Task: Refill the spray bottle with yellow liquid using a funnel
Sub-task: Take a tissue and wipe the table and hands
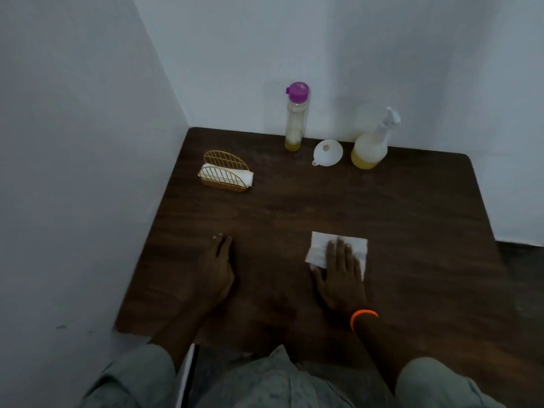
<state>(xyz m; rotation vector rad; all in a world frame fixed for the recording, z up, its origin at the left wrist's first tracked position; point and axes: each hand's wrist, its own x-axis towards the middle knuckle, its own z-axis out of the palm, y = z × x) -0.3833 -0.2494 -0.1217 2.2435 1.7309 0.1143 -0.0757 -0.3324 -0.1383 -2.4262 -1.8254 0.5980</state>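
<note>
A white spray bottle [371,145] with its trigger head on stands at the back right of the dark wooden table [412,231]; a little yellow liquid fills its bottom. A white funnel [327,152] lies on its side just left of it. Further left stands a tall clear bottle [295,119] with a purple cap and a thin layer of yellow liquid. My left hand [216,269] lies flat on the table, fingers together, holding nothing. My right hand [341,272] presses flat on a white napkin [323,245] near the front of the table.
A gold wire napkin holder [225,172] with white napkins sits at the back left. White walls close the table in on the left and behind. An orange band [363,316] circles my right wrist. The table's right edge drops to a dark floor.
</note>
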